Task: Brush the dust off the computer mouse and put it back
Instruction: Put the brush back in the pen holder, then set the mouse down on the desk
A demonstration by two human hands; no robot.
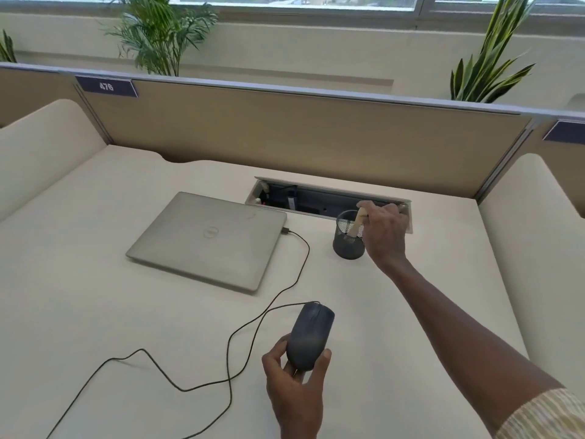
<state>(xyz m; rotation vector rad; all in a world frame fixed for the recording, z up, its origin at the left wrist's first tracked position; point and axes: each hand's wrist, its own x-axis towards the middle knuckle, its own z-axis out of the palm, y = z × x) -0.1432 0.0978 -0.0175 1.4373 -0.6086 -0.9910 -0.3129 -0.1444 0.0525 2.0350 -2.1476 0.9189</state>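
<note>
My left hand (292, 384) holds a dark grey wired computer mouse (310, 335) lifted above the near middle of the desk, fingers wrapped around its rear end. Its black cable (253, 324) loops over the desk to the laptop's side. My right hand (384, 229) reaches to the far right and pinches the pale wooden handle of a brush (357, 221). The brush stands inside a black mesh cup (346, 245); its bristles are hidden in the cup.
A shut silver laptop (209, 239) lies left of the cup. Behind the cup an open cable tray (316, 201) is sunk into the cream desk (95, 280). A tan partition (300, 134) closes the back, with plants behind it.
</note>
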